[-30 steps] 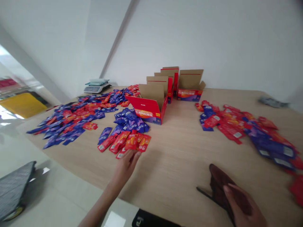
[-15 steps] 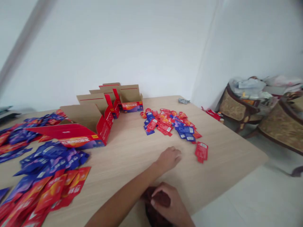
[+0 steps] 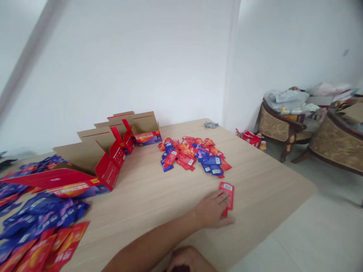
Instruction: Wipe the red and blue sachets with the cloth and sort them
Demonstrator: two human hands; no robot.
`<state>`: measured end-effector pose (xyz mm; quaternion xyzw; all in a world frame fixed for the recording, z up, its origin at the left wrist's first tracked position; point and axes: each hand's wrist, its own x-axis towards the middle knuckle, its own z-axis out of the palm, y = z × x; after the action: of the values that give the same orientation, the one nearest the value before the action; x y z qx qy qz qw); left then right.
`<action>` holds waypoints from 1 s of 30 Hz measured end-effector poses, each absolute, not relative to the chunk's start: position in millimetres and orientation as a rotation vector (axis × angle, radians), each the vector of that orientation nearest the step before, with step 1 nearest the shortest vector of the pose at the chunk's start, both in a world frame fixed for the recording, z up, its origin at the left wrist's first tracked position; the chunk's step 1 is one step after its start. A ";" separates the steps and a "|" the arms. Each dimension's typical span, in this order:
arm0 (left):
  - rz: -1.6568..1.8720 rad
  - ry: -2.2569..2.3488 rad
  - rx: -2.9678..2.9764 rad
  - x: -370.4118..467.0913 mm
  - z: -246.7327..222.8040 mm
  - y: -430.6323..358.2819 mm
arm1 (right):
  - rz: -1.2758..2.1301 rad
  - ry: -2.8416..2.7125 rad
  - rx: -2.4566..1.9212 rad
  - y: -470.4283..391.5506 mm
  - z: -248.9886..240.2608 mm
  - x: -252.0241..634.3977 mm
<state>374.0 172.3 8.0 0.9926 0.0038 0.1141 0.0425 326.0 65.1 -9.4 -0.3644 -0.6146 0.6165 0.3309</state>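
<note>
Red sachets [image 3: 228, 194] lie partly beneath the left hand [image 3: 212, 210].

Boxes [image 3: 93, 187] on tbl [image 3: 263, 192] L, sachets [image 3: 45, 217] in front, another sachet pile [image 3: 188, 151] R.

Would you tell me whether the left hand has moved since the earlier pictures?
Yes: judged against the nearest open box, the left hand has moved rightward, from the red packets in front of it to the small red stack.
</note>
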 end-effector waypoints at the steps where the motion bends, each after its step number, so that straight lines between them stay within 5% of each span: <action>1: 0.338 -0.006 3.034 356.8 10.2 170.2 | 1.605 -1.625 -0.944 60.6 -11.6 327.1; 11: 0.265 0.352 3.148 160.6 -3.1 134.1 | 1.558 -1.701 -0.819 31.7 17.1 338.0; 25: 0.030 0.770 2.951 71.4 36.5 62.5 | 1.462 -1.562 -0.958 18.3 40.5 345.7; 30: 0.265 0.682 2.926 47.5 32.5 35.8 | 1.345 -1.264 -1.092 18.8 27.7 344.6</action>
<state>47.5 35.8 32.5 0.9682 0.2256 0.0878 0.0628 344.6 18.8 27.7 -0.4474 -0.5175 0.5507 0.4782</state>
